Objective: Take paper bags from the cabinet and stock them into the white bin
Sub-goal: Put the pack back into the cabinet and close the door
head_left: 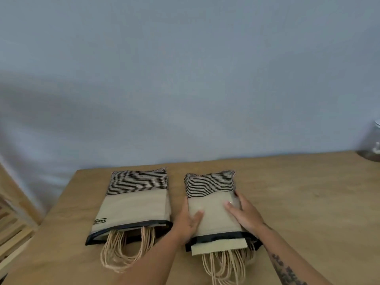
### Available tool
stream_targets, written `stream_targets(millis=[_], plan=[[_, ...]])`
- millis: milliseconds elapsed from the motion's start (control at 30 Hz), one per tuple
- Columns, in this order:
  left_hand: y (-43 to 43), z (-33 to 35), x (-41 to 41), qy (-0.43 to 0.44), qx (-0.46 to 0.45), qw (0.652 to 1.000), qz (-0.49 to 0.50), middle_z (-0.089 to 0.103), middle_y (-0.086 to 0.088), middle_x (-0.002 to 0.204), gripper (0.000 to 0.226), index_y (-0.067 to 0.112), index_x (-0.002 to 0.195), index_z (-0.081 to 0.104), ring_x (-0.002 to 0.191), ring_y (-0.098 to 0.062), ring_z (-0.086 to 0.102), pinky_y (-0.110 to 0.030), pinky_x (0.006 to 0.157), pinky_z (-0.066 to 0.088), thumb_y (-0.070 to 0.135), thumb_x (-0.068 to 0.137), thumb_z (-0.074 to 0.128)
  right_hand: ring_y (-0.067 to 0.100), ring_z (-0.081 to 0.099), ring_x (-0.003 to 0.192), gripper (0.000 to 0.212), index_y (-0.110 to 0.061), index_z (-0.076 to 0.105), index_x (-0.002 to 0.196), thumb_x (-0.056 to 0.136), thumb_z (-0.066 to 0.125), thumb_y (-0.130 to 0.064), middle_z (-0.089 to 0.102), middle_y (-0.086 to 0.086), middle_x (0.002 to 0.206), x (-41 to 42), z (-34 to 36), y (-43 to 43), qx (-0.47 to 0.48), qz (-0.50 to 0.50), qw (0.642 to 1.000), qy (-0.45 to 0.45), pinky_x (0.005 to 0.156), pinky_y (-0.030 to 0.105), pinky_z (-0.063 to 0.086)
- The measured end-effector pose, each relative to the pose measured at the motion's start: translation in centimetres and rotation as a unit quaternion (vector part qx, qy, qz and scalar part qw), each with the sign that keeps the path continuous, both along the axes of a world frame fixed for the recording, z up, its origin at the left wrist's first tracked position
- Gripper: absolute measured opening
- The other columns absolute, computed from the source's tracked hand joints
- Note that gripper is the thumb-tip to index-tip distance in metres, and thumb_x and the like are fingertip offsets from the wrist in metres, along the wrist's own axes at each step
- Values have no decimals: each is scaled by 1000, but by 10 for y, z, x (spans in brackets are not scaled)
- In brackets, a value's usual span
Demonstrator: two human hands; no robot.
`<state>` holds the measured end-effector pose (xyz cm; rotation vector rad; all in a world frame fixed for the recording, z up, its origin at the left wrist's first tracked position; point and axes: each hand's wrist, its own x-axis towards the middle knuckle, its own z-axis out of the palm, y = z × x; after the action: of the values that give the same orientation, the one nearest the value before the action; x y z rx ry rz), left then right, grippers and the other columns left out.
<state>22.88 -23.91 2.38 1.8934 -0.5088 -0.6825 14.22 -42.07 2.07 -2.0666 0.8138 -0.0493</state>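
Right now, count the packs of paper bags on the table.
2. The left pack lies alone on the table; the right pack lies beside it, gripped by the left hand and right hand. Bags inside can't be counted.

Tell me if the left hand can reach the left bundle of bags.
Probably yes: the left hand grips the right bundle, but only bare table separates it from the left bundle.

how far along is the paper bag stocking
Early. Done: two packs of paper bags lie on the wooden table, the left pack untouched. In hand: the left hand and right hand grip the right pack by its sides. Left: no white bin is in view, so nothing shows as stocked yet.
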Motion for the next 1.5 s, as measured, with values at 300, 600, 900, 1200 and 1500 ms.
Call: stream_targets(millis=[300, 600, 900, 1200, 1500], plan=[[-21, 8, -6, 126, -84, 989, -5, 24, -5, 154, 81, 22, 148, -11, 134, -22, 37, -37, 112, 34, 26, 95, 50, 13, 60, 105, 43, -35, 51, 122, 82, 66, -29, 63, -11, 114, -1, 11, 17, 84, -73, 984, -136, 94, 33, 46], [12, 37, 45, 50, -126, 991, 13, 29, -2, 153, 91, 27, 149, -2, 137, -22, 36, -43, 115, 30, 33, 84, 61, 13, 63, 102, 49, -40, 49, 124, 81, 65, -24, 65, -13, 112, 49, 54, 43, 99, -38, 978, -179, 96, 40, 49], [92, 67, 123, -38, -123, 990, 61, 22, -1, 155, 79, 25, 150, 4, 141, -20, 26, -34, 117, 22, 16, 91, 56, 11, 63, 94, 34, -38, 52, 112, 85, 62, -19, 65, -10, 105, 139, 70, 116, 157, 44, 962, -219, 86, 30, 49], [147, 29, 146, -64, -13, 992, 112, 25, -6, 153, 69, 17, 148, 16, 142, -21, 24, -31, 116, 23, 14, 92, 56, 15, 61, 106, 52, -26, 46, 131, 83, 66, -20, 62, -4, 120, 170, 19, 165, 190, 76, 964, -167, 95, 33, 49], [155, 9, 164, -32, -17, 993, 110, 37, -4, 148, 73, 27, 146, 25, 131, -17, 39, -29, 113, 29, 29, 85, 65, 10, 46, 126, 60, -39, 35, 136, 85, 64, -27, 47, -6, 139, 170, -7, 160, 132, 47, 970, -200, 108, 30, 35]])
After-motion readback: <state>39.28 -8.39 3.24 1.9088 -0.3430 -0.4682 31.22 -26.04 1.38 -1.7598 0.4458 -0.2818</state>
